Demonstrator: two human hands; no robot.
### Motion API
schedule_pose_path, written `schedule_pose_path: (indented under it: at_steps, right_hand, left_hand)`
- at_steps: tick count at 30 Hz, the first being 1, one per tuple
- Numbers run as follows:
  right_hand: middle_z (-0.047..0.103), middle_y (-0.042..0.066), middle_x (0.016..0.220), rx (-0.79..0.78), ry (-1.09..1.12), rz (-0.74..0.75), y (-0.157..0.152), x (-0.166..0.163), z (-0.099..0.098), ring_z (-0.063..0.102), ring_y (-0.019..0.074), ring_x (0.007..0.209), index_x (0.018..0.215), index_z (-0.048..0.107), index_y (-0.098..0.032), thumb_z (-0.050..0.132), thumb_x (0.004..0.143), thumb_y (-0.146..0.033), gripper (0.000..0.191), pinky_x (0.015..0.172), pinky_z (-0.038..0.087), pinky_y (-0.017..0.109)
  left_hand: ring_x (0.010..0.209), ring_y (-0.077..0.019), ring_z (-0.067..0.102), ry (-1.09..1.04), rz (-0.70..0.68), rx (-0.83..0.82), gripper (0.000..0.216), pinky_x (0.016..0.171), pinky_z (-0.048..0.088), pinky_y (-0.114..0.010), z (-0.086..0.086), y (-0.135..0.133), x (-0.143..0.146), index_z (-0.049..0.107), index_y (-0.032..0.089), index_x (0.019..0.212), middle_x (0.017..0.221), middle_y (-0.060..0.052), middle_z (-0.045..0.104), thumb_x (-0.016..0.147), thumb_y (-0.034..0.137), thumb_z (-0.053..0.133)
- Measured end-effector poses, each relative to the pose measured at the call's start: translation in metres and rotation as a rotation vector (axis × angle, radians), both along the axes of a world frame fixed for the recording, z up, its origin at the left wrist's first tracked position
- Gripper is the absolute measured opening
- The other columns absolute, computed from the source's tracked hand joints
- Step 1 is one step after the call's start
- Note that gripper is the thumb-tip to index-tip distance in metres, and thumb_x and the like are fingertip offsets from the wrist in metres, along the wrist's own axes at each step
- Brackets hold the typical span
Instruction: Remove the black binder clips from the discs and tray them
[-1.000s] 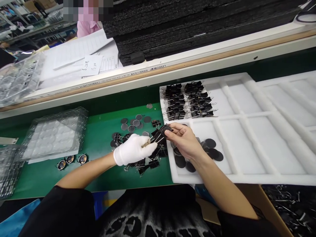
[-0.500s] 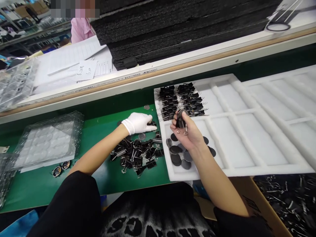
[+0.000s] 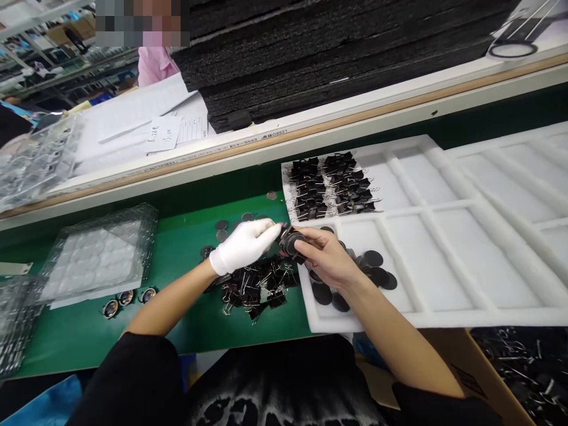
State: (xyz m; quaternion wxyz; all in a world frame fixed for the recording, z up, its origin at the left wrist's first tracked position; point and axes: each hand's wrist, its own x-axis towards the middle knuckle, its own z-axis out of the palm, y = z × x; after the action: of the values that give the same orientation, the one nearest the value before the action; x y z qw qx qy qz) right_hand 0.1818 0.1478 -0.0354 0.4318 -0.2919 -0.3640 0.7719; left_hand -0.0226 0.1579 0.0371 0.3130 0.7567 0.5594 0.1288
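My left hand [image 3: 243, 247], in a white glove, meets my bare right hand [image 3: 327, 255] over the left edge of a white foam tray [image 3: 444, 260]. Both pinch a small black piece [image 3: 290, 241] between them, apparently a dark disc with a binder clip. Under my hands lies a pile of black binder clips [image 3: 257, 287] on the green belt. Several dark discs [image 3: 377, 269] lie in the tray's near compartment. Rows of clipped pieces [image 3: 332, 186] fill the compartment behind it.
Loose grey discs [image 3: 222, 226] lie on the green belt. Clear blister trays [image 3: 100, 251] stand at the left, with three finished round parts [image 3: 126, 299] before them. A box of clips [image 3: 523, 361] sits at lower right. A person in pink [image 3: 153, 62] stands beyond the papers.
My right hand came back down from the filled compartment to the tray's left edge. My gloved hand moved right from the loose discs to meet it, and both now hold one piece.
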Motion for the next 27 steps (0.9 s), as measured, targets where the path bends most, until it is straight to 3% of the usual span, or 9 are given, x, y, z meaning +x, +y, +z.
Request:
schedule_pose_path:
  at_steps: [4,8,13,17,20,22,27]
  right_hand:
    - [0.077,0.005,0.113,0.146,-0.058,0.059,-0.002,0.003,0.001,0.069,0.0228,0.11,0.095,0.082,-0.028,0.086,0.078,-0.042,0.022,0.105,0.052,0.043]
    - [0.077,0.006,0.113,0.226,-0.114,0.205,-0.001,0.009,0.005,0.072,0.0239,0.107,0.096,0.082,-0.028,0.083,0.081,-0.038,0.018,0.096,0.057,0.042]
    - [0.077,0.007,0.117,0.291,-0.121,0.277,-0.002,0.01,0.009,0.072,0.0256,0.108,0.093,0.082,-0.026,0.083,0.081,-0.035,0.015,0.095,0.058,0.042]
    - [0.073,0.006,0.128,0.284,-0.16,0.187,0.001,0.013,0.008,0.069,0.0253,0.115,0.095,0.081,-0.027,0.081,0.083,-0.036,0.015,0.101,0.054,0.042]
    - [0.077,0.005,0.11,0.266,-0.257,0.054,0.007,0.02,0.008,0.071,0.0226,0.1,0.094,0.08,-0.027,0.079,0.085,-0.039,0.016,0.09,0.056,0.039]
    - [0.077,0.004,0.096,0.257,-0.319,0.05,0.01,0.024,0.008,0.069,0.0212,0.088,0.092,0.079,-0.026,0.079,0.085,-0.041,0.017,0.08,0.056,0.036]
    - [0.074,0.004,0.09,0.206,-0.309,0.096,0.013,0.026,0.006,0.065,0.0184,0.082,0.089,0.078,-0.024,0.081,0.083,-0.044,0.021,0.072,0.053,0.031]
  left_hand:
    - [0.054,-0.0116,0.04,0.1,-0.18,0.066,0.041,0.058,0.032,-0.028,0.004,-0.005,-0.014,0.043,0.021,0.064,0.058,0.002,0.046,0.101,0.035,0.033]
    - [0.047,-0.0095,0.026,0.223,-0.224,0.04,0.047,0.049,0.022,-0.028,0.015,-0.009,-0.018,0.03,0.021,0.053,0.048,0.005,0.028,0.086,0.042,0.057]
    - [0.046,-0.0081,0.025,0.195,-0.267,0.001,0.048,0.049,0.023,-0.028,0.017,-0.016,-0.013,0.032,0.021,0.054,0.048,0.006,0.028,0.084,0.046,0.06]
    - [0.047,-0.0077,0.029,0.164,-0.18,-0.06,0.042,0.048,0.025,-0.025,0.012,-0.021,-0.017,0.035,0.021,0.058,0.049,0.006,0.033,0.089,0.043,0.051]
    - [0.049,-0.0078,0.034,0.135,-0.091,-0.158,0.041,0.049,0.028,-0.024,0.011,-0.025,-0.021,0.038,0.021,0.061,0.052,0.006,0.037,0.092,0.046,0.049]
    - [0.05,-0.008,0.036,0.134,-0.056,-0.2,0.042,0.049,0.029,-0.023,0.013,-0.024,-0.025,0.04,0.02,0.063,0.054,0.006,0.039,0.092,0.05,0.049]
    - [0.05,-0.0117,0.048,0.23,0.061,-0.287,0.047,0.052,0.036,-0.026,0.015,0.015,-0.067,0.059,0.018,0.076,0.058,0.002,0.054,0.092,0.061,0.047]
